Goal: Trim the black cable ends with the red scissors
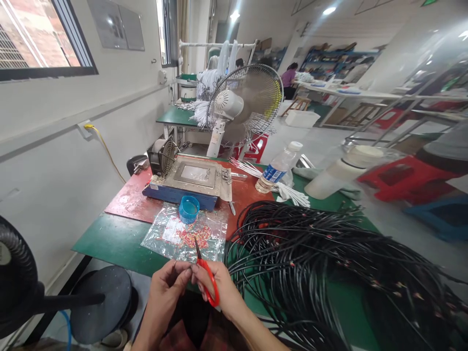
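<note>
Red-handled scissors are held in my right hand, blades pointing up and away from me. My left hand is closed in a pinch, its fingertips meeting those of my right hand; whatever lies between them is too small or hidden to make out. Just beyond both hands, a clear plastic bag lies flat, strewn with small red and yellow scraps. On its far edge stands a blue round tub. A large heap of black cables spreads out to the right of my hands.
A blue solder-pot-like heater with a small black fan sits behind the bag. A bottle and white wires lie right of it. A big fan stands behind the table; another black fan is at left.
</note>
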Demonstrator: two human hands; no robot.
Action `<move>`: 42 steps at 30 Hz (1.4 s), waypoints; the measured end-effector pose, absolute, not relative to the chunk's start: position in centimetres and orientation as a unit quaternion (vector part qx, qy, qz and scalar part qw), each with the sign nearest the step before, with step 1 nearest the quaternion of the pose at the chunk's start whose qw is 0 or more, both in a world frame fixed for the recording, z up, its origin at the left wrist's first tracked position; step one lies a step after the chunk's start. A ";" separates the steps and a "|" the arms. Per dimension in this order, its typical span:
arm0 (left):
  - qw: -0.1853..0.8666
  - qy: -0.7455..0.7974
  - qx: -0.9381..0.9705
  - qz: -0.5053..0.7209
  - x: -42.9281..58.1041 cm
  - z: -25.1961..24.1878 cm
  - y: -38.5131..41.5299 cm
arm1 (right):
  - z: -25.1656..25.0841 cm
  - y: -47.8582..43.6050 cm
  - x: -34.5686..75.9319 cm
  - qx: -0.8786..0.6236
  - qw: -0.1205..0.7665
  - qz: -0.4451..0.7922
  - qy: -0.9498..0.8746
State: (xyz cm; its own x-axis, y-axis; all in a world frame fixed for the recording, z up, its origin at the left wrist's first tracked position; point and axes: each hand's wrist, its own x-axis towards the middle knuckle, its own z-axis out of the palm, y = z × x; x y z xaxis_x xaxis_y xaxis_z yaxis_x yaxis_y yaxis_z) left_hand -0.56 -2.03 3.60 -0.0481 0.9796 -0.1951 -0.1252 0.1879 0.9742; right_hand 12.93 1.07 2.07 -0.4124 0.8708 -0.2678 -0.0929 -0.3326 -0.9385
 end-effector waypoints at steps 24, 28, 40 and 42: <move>0.667 0.445 0.377 0.464 -0.7 3.0 -2.3 | 2.1 0.8 13.2 -0.351 0.307 0.844 -0.265; 0.677 0.435 0.369 0.465 -0.7 2.3 -2.3 | 1.6 0.7 13.3 -0.359 0.308 0.846 -0.243; 0.661 0.471 0.323 0.488 0.1 1.8 -2.4 | 1.5 -0.6 11.9 -0.370 0.379 0.798 -0.287; 0.666 0.460 0.315 0.496 0.2 1.7 -2.4 | 1.5 -0.7 11.9 -0.372 0.377 0.797 -0.290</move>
State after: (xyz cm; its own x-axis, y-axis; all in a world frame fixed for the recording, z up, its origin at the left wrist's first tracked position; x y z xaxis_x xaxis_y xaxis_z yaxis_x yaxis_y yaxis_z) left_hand 0.15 -2.44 1.72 0.0845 0.9498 -0.3011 -0.3703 0.3105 0.8755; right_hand 11.90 -0.69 1.53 -0.4392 0.8161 -0.3755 -0.3851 -0.5487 -0.7420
